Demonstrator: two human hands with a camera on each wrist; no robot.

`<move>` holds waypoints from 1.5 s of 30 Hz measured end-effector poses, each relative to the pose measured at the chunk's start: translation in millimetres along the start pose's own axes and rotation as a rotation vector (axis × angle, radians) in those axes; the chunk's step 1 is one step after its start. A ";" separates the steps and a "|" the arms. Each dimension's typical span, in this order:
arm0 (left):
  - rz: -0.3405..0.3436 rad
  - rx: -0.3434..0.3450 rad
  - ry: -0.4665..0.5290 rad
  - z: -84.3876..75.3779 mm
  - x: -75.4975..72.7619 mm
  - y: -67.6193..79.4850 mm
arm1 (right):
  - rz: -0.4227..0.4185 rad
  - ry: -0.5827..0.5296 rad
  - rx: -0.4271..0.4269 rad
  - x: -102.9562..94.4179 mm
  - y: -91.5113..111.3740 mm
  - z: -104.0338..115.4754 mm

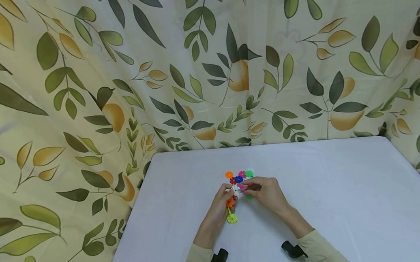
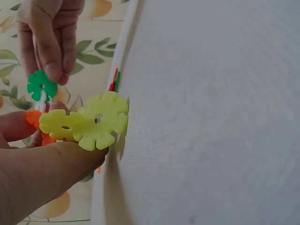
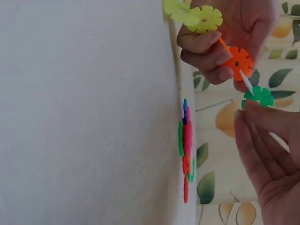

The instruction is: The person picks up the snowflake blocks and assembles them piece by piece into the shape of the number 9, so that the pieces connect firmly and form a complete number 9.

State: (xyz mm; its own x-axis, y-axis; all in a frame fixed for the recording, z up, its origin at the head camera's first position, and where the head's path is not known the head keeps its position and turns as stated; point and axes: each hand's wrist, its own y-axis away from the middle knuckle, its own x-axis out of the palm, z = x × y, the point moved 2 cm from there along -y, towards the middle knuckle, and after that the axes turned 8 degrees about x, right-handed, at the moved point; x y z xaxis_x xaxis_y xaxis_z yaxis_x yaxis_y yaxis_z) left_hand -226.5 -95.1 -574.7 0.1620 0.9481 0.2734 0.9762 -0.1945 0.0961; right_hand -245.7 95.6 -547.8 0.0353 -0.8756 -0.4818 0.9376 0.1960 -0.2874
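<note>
My left hand (image 1: 219, 206) holds a short chain of flower-shaped plastic snowflake discs slotted together. Two yellow discs (image 2: 104, 119) form its near end, followed by orange discs (image 3: 237, 63) and a white disc (image 3: 245, 82) seen edge-on. At the far end sits a green disc (image 3: 258, 97), pinched at its edge by the fingertips of my right hand (image 1: 265, 193). In the left wrist view, the right fingers (image 2: 49, 47) come down beside that green disc. The left fingers partly cover the orange discs.
Several loose discs lie on the white-covered table (image 1: 337, 188) just beyond the hands, including an orange disc (image 1: 229, 174), a blue disc (image 1: 238, 179) and a green disc (image 1: 249, 173). A leaf-patterned curtain (image 1: 200, 65) hangs behind and to the left.
</note>
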 end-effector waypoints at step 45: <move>-0.078 -0.020 0.176 -0.5 -3.7 -1.6 | 0.411 -0.089 0.312 44.6 19.3 8.5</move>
State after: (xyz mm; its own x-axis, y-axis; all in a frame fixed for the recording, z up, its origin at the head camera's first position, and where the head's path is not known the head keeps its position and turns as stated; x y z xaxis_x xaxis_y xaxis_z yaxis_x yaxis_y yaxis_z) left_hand -228.7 -98.5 -575.4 0.0564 0.9025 0.4271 0.9814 -0.1287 0.1424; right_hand -223.1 56.5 -567.8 0.4386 -0.7909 -0.4267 0.8982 0.4022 0.1776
